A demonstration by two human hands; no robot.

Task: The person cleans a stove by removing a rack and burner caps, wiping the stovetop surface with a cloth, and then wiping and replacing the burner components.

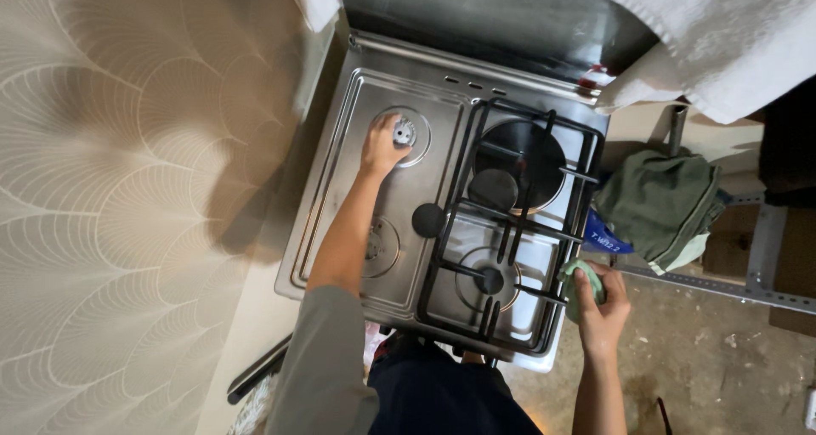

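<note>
The left hand (382, 146) rests spread on the far-left burner (405, 132) of the steel stove (340, 159), its grip loose, clutching nothing. The right hand (602, 303) has its grip clenched on a green cloth (580, 282) at the stove's right edge, beside the black grate (510, 231).

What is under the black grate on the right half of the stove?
Under the black grate show a large dark burner plate, a small black cap and the steel stove top. The bars hide little; the right hand holds a green cloth beside it.
</note>
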